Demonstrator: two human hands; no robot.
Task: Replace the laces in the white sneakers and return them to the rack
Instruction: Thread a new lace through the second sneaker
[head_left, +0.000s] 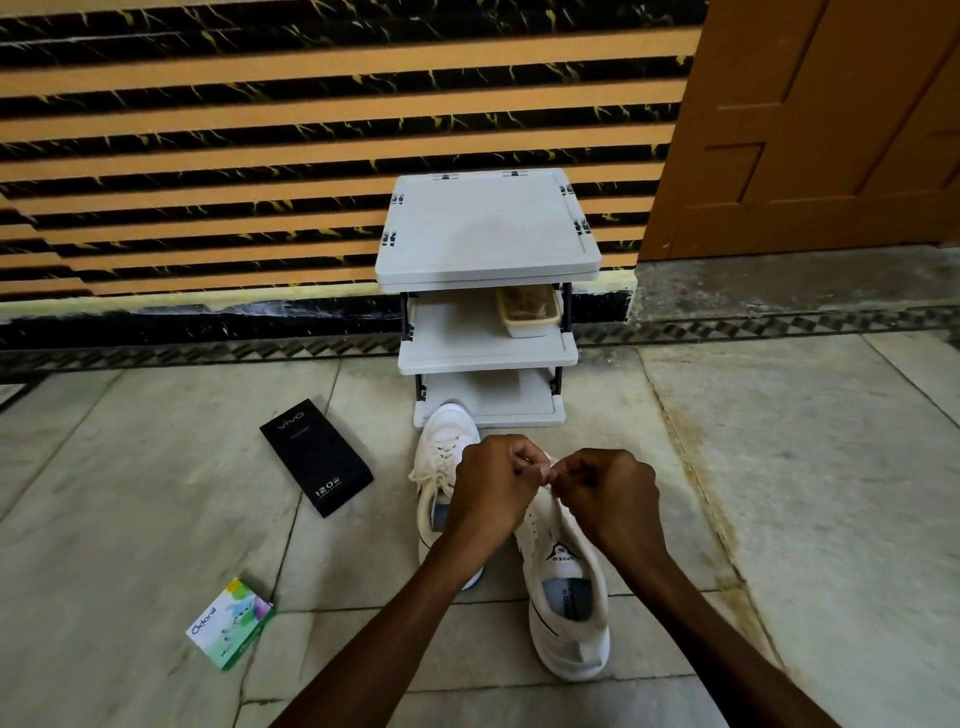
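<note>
Two white sneakers stand on the tiled floor in front of a grey three-shelf rack (487, 244). The left sneaker (441, 447) is laced and points toward the rack. The right sneaker (569, 597) lies nearer to me, its opening facing up. Above its front, my left hand (491, 491) and my right hand (605, 499) meet with curled fingers, each pinching a bit of white lace (546, 470). The hands hide the toe and eyelets of the right sneaker.
A black phone box (317, 457) lies on the floor left of the sneakers. A green and white small carton (231, 622) lies nearer, at the left. A beige tray (529, 310) sits on the rack's middle shelf. A brown door (810, 130) stands at right.
</note>
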